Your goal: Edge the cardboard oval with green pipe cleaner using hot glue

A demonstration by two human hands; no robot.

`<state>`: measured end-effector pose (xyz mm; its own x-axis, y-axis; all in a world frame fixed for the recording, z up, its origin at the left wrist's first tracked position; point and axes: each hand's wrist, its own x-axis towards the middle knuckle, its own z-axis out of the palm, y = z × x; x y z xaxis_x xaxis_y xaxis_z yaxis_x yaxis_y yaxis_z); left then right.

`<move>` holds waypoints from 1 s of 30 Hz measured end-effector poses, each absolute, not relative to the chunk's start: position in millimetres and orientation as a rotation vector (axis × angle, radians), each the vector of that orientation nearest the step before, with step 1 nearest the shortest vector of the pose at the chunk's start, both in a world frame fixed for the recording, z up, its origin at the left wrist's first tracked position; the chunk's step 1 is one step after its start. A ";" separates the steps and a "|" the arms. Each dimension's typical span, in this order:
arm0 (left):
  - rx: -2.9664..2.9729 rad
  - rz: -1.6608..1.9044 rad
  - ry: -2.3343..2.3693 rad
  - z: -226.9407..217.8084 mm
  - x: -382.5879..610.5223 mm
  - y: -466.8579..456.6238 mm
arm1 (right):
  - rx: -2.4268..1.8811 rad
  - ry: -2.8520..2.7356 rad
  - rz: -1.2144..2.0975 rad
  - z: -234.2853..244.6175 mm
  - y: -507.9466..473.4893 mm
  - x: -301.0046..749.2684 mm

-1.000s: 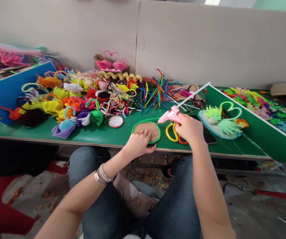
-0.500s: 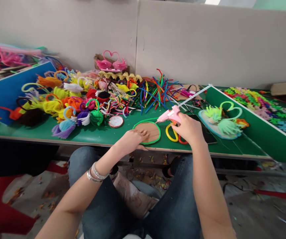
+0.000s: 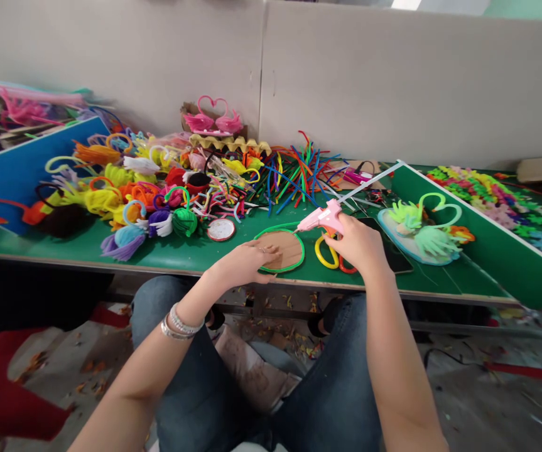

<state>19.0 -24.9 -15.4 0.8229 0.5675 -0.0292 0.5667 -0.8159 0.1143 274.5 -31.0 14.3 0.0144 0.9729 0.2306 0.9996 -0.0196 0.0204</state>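
A round brown cardboard disc (image 3: 288, 249) ringed with green pipe cleaner lies near the front edge of the green table (image 3: 181, 254). My left hand (image 3: 242, 263) rests on its left edge, fingers pressed on the rim. My right hand (image 3: 358, 243) grips a pink glue gun (image 3: 323, 217), whose nozzle points at the disc's upper right rim. A white glue stick (image 3: 369, 181) juts out behind the gun. Yellow-and-red scissors (image 3: 328, 252) lie under my right hand.
Piles of coloured pipe-cleaner swans (image 3: 124, 194) and loose pipe cleaners (image 3: 294, 169) cover the table's left and middle. A finished green swan pair (image 3: 421, 226) sits at right on a disc. A small red-rimmed disc (image 3: 220, 230) lies left of my work. A blue board (image 3: 21, 169) stands at left.
My left hand has slid left, from on top of the disc to its left edge. The glue gun has shifted only slightly at the disc's upper right rim.
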 end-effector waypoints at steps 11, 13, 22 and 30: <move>3.011 0.174 1.057 -22.1 42.6 -41.5 | -2.093 -2.090 -0.285 9.4 -28.2 267.7; 2.986 0.198 1.112 -22.7 46.9 -43.7 | -2.088 -2.112 -0.280 9.7 -28.0 265.3; 2.829 0.354 1.511 -40.5 72.0 -56.1 | -2.095 -2.103 -0.269 5.0 -23.8 250.9; 2.849 0.442 1.478 -44.0 71.0 -55.5 | -2.067 -2.066 -0.280 -1.6 -18.7 245.4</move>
<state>71.0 -55.5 -44.0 0.5478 0.7868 0.2844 0.8137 -0.5801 0.0377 245.4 -18.7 -1.6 0.0020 0.9610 0.2766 0.9999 0.0012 -0.0113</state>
